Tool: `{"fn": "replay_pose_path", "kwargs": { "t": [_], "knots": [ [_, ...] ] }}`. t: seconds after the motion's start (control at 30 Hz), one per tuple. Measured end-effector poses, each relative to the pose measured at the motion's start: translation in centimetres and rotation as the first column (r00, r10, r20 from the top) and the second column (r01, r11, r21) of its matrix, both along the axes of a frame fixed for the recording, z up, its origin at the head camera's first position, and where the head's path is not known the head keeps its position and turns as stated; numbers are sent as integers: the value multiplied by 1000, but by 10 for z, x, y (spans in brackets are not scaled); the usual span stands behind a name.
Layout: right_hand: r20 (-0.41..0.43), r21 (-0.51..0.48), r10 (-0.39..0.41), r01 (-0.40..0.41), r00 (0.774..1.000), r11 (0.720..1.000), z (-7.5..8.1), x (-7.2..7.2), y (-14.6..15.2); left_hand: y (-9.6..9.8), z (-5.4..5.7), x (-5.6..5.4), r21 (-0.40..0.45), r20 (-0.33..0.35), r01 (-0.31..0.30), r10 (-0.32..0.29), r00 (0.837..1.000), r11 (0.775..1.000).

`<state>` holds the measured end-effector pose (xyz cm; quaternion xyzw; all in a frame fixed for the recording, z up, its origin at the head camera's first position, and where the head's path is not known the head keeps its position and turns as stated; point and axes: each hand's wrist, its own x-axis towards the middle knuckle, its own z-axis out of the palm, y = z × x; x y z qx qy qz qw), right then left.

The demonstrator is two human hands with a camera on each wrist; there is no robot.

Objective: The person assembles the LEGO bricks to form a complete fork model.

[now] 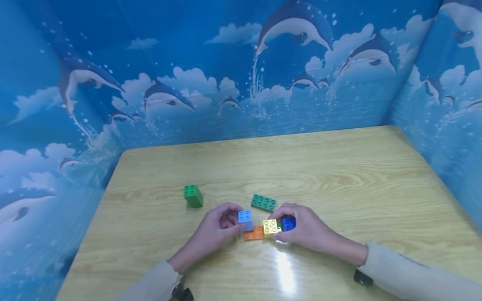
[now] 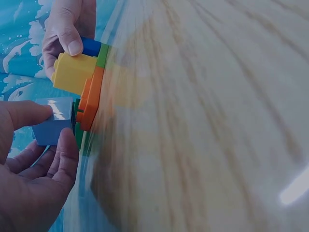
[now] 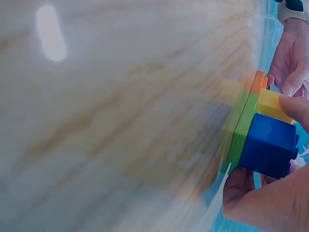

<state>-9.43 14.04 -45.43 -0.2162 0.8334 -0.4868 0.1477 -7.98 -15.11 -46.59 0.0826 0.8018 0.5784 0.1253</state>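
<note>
My left hand (image 1: 221, 224) pinches a light blue brick (image 1: 245, 219) between thumb and fingers. That brick is held over the left end of a flat orange brick (image 1: 253, 233), its base facing the studs; in the left wrist view (image 2: 53, 121) a narrow gap seems to show between them. My right hand (image 1: 307, 228) grips a yellow brick (image 1: 270, 227), which straddles the orange brick and a light green flat brick (image 3: 243, 128). A dark blue brick (image 3: 268, 145) sits upright on the light green one, partly hidden from above by the right hand.
A flat dark green brick (image 1: 263, 203) lies just behind the hands. Farther left stands a tall green brick stack (image 1: 193, 196). The wooden table (image 1: 325, 165) is bordered by a blue dolphin-print backdrop (image 1: 207, 103) at the back and sides.
</note>
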Motion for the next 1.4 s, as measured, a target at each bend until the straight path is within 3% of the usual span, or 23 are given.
{"fn": "replay_pose_path", "kwargs": {
  "t": [0.7, 1.07, 1.4],
  "knots": [
    [7, -7, 1, -1, 1000, 1000, -1, 0, 2, 0, 1, 13, -26, -39, 117, -118, 992, 993],
    [-5, 1, 0, 0, 1000, 1000, 0, -1, 1, 4, 4, 15, -133, -129, 80, -97, 987, 988],
    [5, -13, 1, -1, 1000, 1000, 0, 0, 2, 3, 4, 14, -190, -167, 106, -138, 976, 976]
  ]
}}
